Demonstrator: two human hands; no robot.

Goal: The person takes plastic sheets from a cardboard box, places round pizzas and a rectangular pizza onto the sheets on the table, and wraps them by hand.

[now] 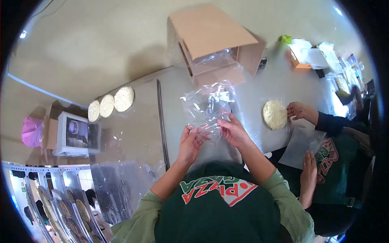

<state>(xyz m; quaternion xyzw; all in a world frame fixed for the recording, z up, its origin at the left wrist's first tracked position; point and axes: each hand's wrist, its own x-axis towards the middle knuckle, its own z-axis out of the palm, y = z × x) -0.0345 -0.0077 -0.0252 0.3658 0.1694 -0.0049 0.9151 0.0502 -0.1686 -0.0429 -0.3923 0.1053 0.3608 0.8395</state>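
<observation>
Between my two hands is a clear plastic bag, crinkled and shiny, held up over the metal table. My left hand pinches its lower left edge. On the other side, my right hand grips the bag with thumb and fingers. I see nothing inside the bag. Just beyond it stands an open cardboard box on its side, with more clear plastic in its mouth. To my right a round pale dough base lies on the table, beside a co-worker's hand.
A co-worker on the right holds a translucent sheet or bag. Three round bases lie on the left table. A rack with round bases stands lower left. An orange box with papers sits at the back right.
</observation>
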